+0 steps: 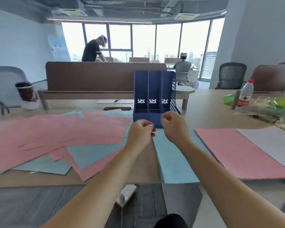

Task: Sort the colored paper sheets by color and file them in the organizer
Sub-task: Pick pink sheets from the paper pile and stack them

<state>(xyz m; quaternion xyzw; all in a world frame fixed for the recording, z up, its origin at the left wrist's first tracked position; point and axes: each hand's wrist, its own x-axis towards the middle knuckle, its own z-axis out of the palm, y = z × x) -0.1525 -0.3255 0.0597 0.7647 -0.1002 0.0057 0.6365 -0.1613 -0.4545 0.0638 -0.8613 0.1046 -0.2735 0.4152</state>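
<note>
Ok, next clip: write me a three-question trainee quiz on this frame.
1. True or false: the left hand grips a pink sheet.
2. How many compartments does the organizer have? A two, B three, C four.
3. Fill in: just right of the blue stack lies a neat stack of ___ sheets.

Key: 1 false, it holds no sheet. 2 B. 3 pink, the pink stack.

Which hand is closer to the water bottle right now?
Right. The right hand is raised in front of the organizer, the water bottle well off to its right; the left hand is just left of it, farther from the bottle.
</note>
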